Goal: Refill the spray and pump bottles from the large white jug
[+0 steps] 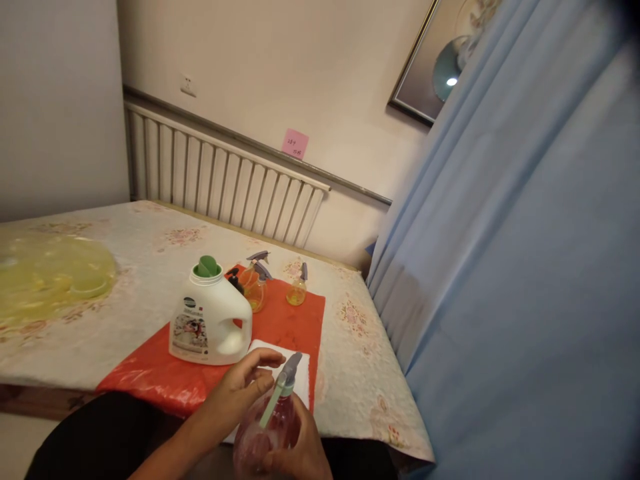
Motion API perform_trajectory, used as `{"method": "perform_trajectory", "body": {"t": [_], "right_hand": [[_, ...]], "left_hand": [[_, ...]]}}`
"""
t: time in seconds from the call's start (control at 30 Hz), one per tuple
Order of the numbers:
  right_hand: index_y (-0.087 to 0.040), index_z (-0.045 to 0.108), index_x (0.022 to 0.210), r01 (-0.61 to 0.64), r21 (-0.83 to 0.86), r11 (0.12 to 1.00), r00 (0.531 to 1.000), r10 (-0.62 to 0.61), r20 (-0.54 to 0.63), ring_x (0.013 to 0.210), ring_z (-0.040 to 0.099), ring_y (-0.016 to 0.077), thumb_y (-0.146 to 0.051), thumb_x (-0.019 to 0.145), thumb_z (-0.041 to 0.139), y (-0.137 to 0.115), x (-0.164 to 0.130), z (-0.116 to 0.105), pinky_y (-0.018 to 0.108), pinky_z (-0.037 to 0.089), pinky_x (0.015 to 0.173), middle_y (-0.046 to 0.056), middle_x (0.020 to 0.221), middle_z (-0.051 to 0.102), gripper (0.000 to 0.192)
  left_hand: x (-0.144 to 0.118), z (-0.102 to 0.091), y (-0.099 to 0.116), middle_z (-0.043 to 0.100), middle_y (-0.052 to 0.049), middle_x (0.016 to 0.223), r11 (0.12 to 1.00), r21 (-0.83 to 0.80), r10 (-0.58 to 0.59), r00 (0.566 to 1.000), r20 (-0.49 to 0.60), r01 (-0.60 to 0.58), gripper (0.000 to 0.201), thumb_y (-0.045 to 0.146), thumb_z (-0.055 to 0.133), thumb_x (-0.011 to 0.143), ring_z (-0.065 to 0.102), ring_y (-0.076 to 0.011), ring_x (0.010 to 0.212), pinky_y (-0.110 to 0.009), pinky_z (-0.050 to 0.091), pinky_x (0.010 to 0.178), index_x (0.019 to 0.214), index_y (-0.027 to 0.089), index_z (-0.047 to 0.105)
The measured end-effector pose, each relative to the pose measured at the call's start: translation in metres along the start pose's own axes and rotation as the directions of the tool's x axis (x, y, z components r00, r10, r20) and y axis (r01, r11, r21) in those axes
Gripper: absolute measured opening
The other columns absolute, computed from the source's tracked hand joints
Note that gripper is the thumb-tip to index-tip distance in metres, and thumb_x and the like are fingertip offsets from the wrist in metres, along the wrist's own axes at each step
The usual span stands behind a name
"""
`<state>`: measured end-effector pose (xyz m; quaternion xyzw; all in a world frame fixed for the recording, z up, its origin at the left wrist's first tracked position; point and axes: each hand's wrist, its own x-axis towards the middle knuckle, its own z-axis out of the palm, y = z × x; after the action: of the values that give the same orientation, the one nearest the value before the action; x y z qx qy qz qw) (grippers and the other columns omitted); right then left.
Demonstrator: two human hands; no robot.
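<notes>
My right hand (295,453) grips a clear spray bottle (265,433) from below, near the table's front edge. It has a grey trigger head (289,373) and a pale green tube inside. My left hand (245,390) holds the bottle's neck just under the trigger head. Behind them a white folded cloth (300,373) lies on a red plastic sheet (290,320). A white detergent jug (210,317) with a green cap stands on the sheet.
Three small spray bottles with yellow liquid (297,290) and a dark pump bottle (235,280) stand at the sheet's far end. A yellow plastic bag (50,273) lies at the left on the floral tablecloth (360,373). A blue curtain (500,280) hangs close at the right. A radiator (220,180) is behind.
</notes>
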<state>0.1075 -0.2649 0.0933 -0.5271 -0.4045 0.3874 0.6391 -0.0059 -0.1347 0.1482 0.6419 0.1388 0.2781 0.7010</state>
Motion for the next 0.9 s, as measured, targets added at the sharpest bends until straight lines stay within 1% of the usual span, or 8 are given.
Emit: {"method": "perform_trajectory", "body": {"t": [0.07, 0.17, 0.33, 0.5, 0.63, 0.73, 0.8, 0.9], "right_hand": [[-0.021, 0.060, 0.122, 0.000, 0.051, 0.999, 0.999, -0.002, 0.046, 0.105, 0.065, 0.0327, -0.039, 0.043, 0.091, -0.002, 0.000, 0.003, 0.043, 0.051, 0.090, 0.008, 0.112, 0.070, 0.087], [-0.019, 0.060, 0.121, -0.024, 0.112, 0.993, 0.995, 0.013, 0.095, 0.103, 0.066, 0.0327, -0.035, 0.044, 0.090, -0.005, -0.001, 0.006, 0.041, 0.051, 0.087, 0.008, 0.110, 0.071, 0.084], [-0.018, 0.061, 0.118, -0.069, 0.059, 0.996, 0.995, 0.065, 0.071, 0.101, 0.066, 0.0320, -0.028, 0.043, 0.090, -0.003, -0.004, 0.004, 0.039, 0.051, 0.084, 0.006, 0.106, 0.072, 0.081], [-0.017, 0.063, 0.115, -0.070, 0.053, 0.996, 0.995, 0.066, 0.081, 0.097, 0.068, 0.0316, -0.030, 0.045, 0.089, 0.004, -0.006, 0.002, 0.040, 0.052, 0.082, 0.007, 0.104, 0.073, 0.076], [-0.019, 0.060, 0.120, -0.067, 0.093, 0.993, 0.993, 0.058, 0.101, 0.101, 0.067, 0.0320, -0.030, 0.044, 0.090, 0.007, -0.006, 0.001, 0.043, 0.051, 0.088, 0.008, 0.110, 0.071, 0.082], [-0.020, 0.059, 0.122, -0.054, 0.048, 0.997, 0.996, 0.050, 0.077, 0.105, 0.065, 0.0325, -0.029, 0.044, 0.089, 0.004, -0.006, 0.001, 0.044, 0.050, 0.092, 0.007, 0.112, 0.070, 0.084], [-0.020, 0.058, 0.124, -0.044, 0.029, 0.999, 0.996, 0.041, 0.081, 0.109, 0.064, 0.0328, -0.030, 0.044, 0.089, 0.001, -0.006, 0.002, 0.044, 0.049, 0.094, 0.007, 0.115, 0.069, 0.087], [-0.020, 0.058, 0.125, -0.057, 0.011, 0.998, 0.996, 0.056, 0.072, 0.108, 0.064, 0.0329, -0.034, 0.042, 0.090, -0.002, -0.006, 0.005, 0.043, 0.050, 0.093, 0.008, 0.115, 0.069, 0.090]], "left_hand": [[-0.001, 0.002, 0.004, 0.067, -0.005, 0.109, 0.998, 0.019, -0.058, 0.993, 0.098, 0.056, 0.032, 0.042, 0.063, 0.086, 0.062, -0.0237, 0.098, -0.031, 0.048, 0.081, 0.110, 0.022, 0.063], [-0.002, 0.007, 0.007, 0.069, -0.005, 0.099, 0.990, 0.025, -0.143, 0.973, 0.181, 0.141, 0.029, 0.042, 0.063, 0.086, 0.063, -0.0212, 0.089, -0.028, 0.047, 0.072, 0.105, 0.020, 0.065], [0.003, 0.013, -0.003, 0.063, 0.003, 0.079, 0.983, -0.122, -0.118, 0.978, 0.173, 0.141, 0.022, 0.033, 0.073, 0.077, 0.058, -0.0137, 0.070, -0.023, 0.042, 0.063, 0.089, 0.020, 0.060], [0.006, 0.015, -0.005, 0.068, 0.001, 0.089, 0.990, -0.108, -0.072, 0.989, 0.132, 0.087, 0.032, 0.015, 0.076, 0.063, 0.062, -0.0196, 0.086, -0.028, 0.047, 0.076, 0.090, 0.021, 0.062], [0.001, 0.005, 0.011, 0.070, -0.005, 0.105, 0.992, -0.065, -0.088, 0.960, 0.267, 0.109, 0.032, 0.025, 0.068, 0.077, 0.062, -0.0233, 0.098, -0.036, 0.046, 0.090, 0.109, 0.021, 0.065], [0.000, -0.002, 0.018, 0.070, -0.006, 0.106, 0.991, -0.030, -0.115, 0.940, 0.321, 0.132, 0.025, 0.030, 0.062, 0.084, 0.060, -0.0241, 0.103, -0.037, 0.042, 0.097, 0.106, 0.019, 0.067], [0.000, -0.003, 0.014, 0.069, -0.003, 0.096, 0.986, -0.062, -0.129, 0.945, 0.301, 0.154, 0.023, 0.030, 0.067, 0.080, 0.061, -0.0221, 0.095, -0.034, 0.045, 0.089, 0.100, 0.019, 0.067], [0.001, 0.001, 0.007, 0.062, 0.003, 0.077, 0.971, -0.139, -0.154, 0.956, 0.250, 0.193, 0.027, 0.027, 0.077, 0.069, 0.058, -0.0154, 0.073, -0.025, 0.043, 0.066, 0.089, 0.019, 0.061]]}}
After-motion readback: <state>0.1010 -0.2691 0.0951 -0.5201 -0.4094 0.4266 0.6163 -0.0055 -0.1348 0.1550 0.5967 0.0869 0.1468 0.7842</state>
